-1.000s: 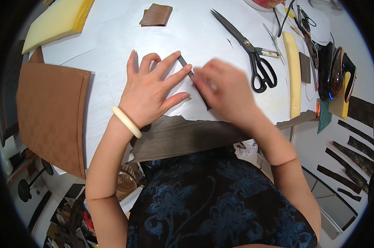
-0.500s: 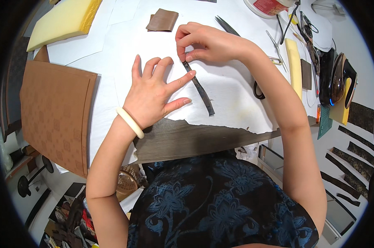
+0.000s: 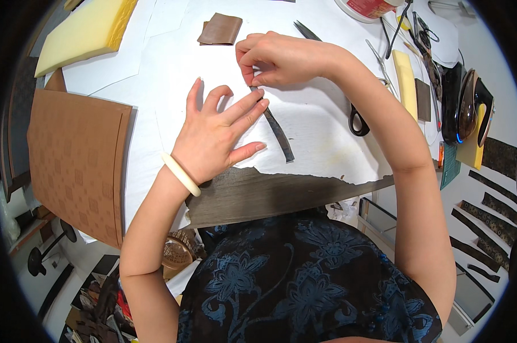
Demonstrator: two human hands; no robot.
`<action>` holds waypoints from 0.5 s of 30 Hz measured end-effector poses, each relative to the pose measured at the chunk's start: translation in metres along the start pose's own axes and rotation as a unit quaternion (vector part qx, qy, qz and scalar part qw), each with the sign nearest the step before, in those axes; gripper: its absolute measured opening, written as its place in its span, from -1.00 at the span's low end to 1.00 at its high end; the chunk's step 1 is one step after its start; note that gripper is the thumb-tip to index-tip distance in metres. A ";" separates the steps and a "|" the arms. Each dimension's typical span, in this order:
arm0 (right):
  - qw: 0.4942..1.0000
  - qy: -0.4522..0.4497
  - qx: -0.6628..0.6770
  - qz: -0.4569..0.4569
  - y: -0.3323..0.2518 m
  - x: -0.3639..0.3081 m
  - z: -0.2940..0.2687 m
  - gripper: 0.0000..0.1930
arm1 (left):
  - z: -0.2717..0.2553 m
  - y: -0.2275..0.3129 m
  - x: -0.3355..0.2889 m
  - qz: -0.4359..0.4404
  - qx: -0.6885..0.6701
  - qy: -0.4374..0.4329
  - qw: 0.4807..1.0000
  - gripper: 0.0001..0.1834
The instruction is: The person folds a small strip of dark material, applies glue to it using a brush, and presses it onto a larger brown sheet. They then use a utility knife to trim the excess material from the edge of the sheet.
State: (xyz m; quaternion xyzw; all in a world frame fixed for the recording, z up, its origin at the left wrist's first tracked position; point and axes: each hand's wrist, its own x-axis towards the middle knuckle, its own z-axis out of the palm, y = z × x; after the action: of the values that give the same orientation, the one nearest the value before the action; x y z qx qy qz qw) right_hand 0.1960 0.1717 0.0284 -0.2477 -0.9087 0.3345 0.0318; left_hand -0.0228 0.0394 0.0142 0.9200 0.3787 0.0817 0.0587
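Note:
A narrow dark strip [image 3: 278, 135] lies slantwise on the white paper that covers the table. At its far end my right hand [image 3: 275, 57] is closed, thumb and fingertips pinching the strip's tip. My left hand [image 3: 217, 128], a cream bangle at its wrist, is spread with its fingers apart. Two of its fingertips press on the upper part of the strip, just below the pinch. The strip's lower end lies free on the paper. A folded piece of brown leather [image 3: 223, 28] rests beyond my hands.
To the left are a brown patterned panel [image 3: 78, 166] and a yellow foam block [image 3: 87, 34]. Black-handled scissors [image 3: 358, 123] lie partly under my right forearm. A white tub [image 3: 366, 8], a pale yellow bar [image 3: 405, 86] and an iron [image 3: 470, 108] stand at the right. The wooden table edge [image 3: 270, 194] is near my body.
A second left fingertip now presses on the strip near my right hand's pinch. My right hand has shifted slightly left, and more of the scissors' handle shows.

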 end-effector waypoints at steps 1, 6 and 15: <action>1.000 0.002 0.002 -0.002 -0.001 -0.001 0.000 -0.95 | 0.000 0.000 0.000 0.003 -0.002 -0.002 1.000 -0.28; 1.000 0.008 0.005 -0.004 0.001 -0.003 0.001 -0.94 | -0.001 0.000 0.000 0.002 0.001 -0.003 1.000 -0.28; 0.999 0.006 -0.038 0.004 -0.005 -0.002 0.003 -0.93 | -0.001 0.000 0.000 -0.002 0.021 -0.010 1.000 -0.30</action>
State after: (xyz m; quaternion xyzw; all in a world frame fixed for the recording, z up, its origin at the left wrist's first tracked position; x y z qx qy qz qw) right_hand 0.1947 0.1657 0.0300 -0.2545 -0.9193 0.2989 0.0261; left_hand -0.0233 0.0390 0.0154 0.9210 0.3816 0.0645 0.0438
